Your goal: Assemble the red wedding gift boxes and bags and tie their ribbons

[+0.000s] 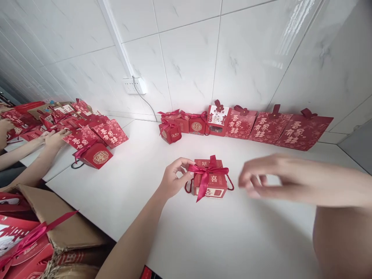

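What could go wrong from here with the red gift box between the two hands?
The left hand pinches one loop of the ribbon bow, so a tug might loosen it or make it lopsided. The right hand, beside the gift box but not touching it, could perhaps catch the nearer cord handle.

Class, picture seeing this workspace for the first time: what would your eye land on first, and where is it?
First, the red gift box on the white table, its shiny ribbon bow touched by the left hand, while the blurred right hand hovers apart from it. Next, the row of red gift boxes and bags along the tiled wall, then the open cardboard carton at lower left.
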Demonstrator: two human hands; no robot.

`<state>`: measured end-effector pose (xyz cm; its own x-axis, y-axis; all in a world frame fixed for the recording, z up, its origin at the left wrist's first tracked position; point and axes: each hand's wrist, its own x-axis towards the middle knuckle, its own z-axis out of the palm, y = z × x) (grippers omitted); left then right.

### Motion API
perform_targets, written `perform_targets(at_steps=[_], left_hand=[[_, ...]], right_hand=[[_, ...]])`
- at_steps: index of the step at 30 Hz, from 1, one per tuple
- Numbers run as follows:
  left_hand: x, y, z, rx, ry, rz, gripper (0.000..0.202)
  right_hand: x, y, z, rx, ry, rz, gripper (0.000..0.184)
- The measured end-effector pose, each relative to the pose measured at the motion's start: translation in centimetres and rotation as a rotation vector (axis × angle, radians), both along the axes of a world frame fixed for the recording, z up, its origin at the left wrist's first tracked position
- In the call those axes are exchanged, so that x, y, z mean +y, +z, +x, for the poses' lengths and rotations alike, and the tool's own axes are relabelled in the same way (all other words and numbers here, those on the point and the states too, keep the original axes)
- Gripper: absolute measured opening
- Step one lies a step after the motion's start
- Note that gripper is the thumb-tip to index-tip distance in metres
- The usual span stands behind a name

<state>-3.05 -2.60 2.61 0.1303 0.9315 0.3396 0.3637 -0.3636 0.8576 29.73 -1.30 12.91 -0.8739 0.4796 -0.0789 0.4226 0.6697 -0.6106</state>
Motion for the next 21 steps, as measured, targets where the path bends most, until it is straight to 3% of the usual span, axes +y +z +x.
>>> perform_targets(at_steps=[2,5,8,11,15,21], left_hand=[[0.2,-0.5,0.6,-0.109,0.05,-0.032,0.021],[0.4,-0.9,1.5,-0.293,0.158,-0.075,0.032],[0.3,-0.6,2.3,-0.375,0.228,-0.121,0.028],[0.0,0.0,2.5,-0.381,0.229,-0.168,0.021],[-0.2,0.5,1.9,-0.435,0.114,-0.207,0.016],[-0.2,0.6,0.9,-0.549,-0.24,-0.493,0.022]], right_hand=[[2.2,0.5,-2.7,-0.033,-0.089,0.01,0.024],[4.3,-0.8,-5.3,-0.084,-0.306,0.084,0.025],[4.5,-2.6,-6.4,-0.037,-0.257,0.036,0.02],[4.3,-3.2,-6.8,0.047,-0.217,0.006,0.014],[4.4,-3.0,-6.9,0.132,-0.259,0.056,0.017],[4.5,-2.7,-6.8,0.189,-0.238,0.019,0.015]])
